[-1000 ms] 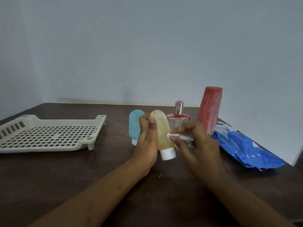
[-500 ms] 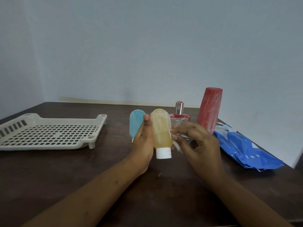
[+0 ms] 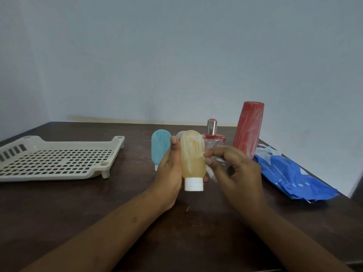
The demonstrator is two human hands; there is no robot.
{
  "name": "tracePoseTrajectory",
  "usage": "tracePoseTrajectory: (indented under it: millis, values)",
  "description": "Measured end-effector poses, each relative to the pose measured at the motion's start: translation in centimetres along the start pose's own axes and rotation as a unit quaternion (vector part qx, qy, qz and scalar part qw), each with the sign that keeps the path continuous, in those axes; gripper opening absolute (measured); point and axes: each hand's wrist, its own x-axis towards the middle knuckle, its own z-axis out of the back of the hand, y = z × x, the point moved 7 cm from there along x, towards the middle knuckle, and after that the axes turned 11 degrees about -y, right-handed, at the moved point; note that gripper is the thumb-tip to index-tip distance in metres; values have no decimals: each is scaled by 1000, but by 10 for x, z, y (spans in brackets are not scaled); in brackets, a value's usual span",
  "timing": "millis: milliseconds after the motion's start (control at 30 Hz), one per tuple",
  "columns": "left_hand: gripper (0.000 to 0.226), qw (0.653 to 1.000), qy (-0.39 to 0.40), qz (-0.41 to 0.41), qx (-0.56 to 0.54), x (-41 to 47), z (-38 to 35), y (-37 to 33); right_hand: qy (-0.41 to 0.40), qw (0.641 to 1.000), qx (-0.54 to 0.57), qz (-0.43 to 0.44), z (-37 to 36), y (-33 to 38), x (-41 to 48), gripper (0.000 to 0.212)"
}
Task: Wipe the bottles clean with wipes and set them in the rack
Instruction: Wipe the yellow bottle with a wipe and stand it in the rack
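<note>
Now the left hand (image 3: 169, 173) grips the yellow bottle (image 3: 192, 156), cap below its fingers; the right hand (image 3: 239, 173) pinches a wipe (image 3: 211, 173) just beside it.

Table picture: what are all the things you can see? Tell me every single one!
rack: one, cream, on the table's left side.
orange squeeze bottle: one, white cap down, smeared, held in the middle.
blue squeeze bottle: one, standing cap down behind the left hand.
perfume bottle: one, clear glass with red, silver cap, behind the hands.
red bottle: one, tall, white-smeared, back right.
wipes pack: one, blue, lying at the right edge.
wipe: one, white, beside the orange squeeze bottle.
pale rounded thing: one, peeking out behind the orange squeeze bottle; cannot tell what.
table: one, dark brown.
left hand: grips the orange squeeze bottle.
right hand: pinches the wipe.
</note>
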Motion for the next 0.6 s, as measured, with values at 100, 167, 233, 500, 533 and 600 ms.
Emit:
tracePoseTrajectory:
  millis: [100, 167, 233, 500, 533, 600]
  values:
    - [82, 999, -33, -7, 21, 0, 5, 0, 28, 997, -6, 68, -3, 14, -2, 13]
    - [97, 998, -22, -16, 48, -3, 4, 0, 45, 994, -27, 97, -5, 19, -4, 13]
    - [103, 997, -1, -17, 76, -6, 0, 0, 43, 993, -42, 98, -5, 18, -3, 12]
    - [104, 990, 27, -44, 134, -5, -6, 3, 62, 997, 6, 55, -5, 21, -6, 17]
    - [97, 989, 26, -44, 137, -5, -4, 4, 82, 994, 5, 73, -8, 25, -8, 17]
    - [82, 988, 34, -41, 142, -3, -4, 6, 103, 989, 2, 104, -12, 32, -12, 16]
